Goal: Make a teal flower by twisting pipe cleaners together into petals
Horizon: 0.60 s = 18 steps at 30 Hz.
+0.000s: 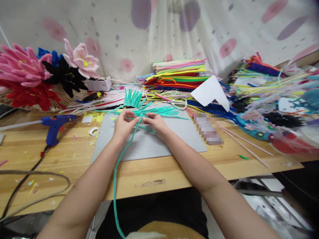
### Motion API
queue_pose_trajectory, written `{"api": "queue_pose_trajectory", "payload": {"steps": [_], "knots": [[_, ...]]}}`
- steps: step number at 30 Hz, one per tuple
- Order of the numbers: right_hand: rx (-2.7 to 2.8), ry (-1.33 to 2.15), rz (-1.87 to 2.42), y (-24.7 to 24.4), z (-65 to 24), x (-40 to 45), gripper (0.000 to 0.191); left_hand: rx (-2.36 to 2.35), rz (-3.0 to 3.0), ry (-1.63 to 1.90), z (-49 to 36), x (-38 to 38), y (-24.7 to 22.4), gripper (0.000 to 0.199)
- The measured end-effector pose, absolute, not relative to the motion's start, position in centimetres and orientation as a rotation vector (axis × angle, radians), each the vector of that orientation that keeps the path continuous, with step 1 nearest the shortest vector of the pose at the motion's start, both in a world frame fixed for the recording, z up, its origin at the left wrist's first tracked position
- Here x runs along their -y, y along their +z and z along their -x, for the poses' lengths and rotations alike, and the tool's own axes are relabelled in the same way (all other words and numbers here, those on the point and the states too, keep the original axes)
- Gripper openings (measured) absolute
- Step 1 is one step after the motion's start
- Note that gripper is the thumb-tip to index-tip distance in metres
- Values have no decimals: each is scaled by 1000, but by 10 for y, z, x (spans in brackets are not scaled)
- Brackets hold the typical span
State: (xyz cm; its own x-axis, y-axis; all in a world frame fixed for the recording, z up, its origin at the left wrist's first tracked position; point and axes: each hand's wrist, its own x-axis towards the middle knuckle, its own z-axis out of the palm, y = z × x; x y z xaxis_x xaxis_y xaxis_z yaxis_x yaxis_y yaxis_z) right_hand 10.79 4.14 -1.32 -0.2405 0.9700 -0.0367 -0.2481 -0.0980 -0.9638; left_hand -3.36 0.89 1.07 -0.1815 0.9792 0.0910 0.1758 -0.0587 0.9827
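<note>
Between my two hands is a bunch of teal pipe cleaners (133, 98), fanned upward on the left and spread out flat to the right. My left hand (125, 123) pinches the strands near the joint, thumb and fingers closed. From the other side my right hand (155, 121) also pinches at the joint, its fingertips close to the left thumb. One long teal pipe cleaner (115, 179) trails from the hands down over the table edge towards my lap. Under the hands lies a grey cutting mat (149, 149). The exact contact at the fingertips is partly hidden.
A blue glue gun (53, 127) with its cord lies at the left. Fuzzy flowers (83, 61) stand behind it. Scissors (179, 103), white paper (211, 93) and stacked coloured pipe cleaners (179, 74) sit at the back. Pink sticks (246, 147) lie on the right.
</note>
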Motion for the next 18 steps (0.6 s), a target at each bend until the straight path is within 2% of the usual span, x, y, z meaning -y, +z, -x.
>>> {"api": "queue_pose_trajectory", "payload": {"steps": [3,6,18], "knots": [[1103,1501,956,-15,-107,-43,32,-1636,-1763,1259,29,-2,10,18],[1142,1467,946,-16,-106,-45,33,-1777,-1953,1226,26,1,8,16],[1224,1374,911,-18,-104,-47,37,-1909,-2056,1178,20,3,9,19]]}}
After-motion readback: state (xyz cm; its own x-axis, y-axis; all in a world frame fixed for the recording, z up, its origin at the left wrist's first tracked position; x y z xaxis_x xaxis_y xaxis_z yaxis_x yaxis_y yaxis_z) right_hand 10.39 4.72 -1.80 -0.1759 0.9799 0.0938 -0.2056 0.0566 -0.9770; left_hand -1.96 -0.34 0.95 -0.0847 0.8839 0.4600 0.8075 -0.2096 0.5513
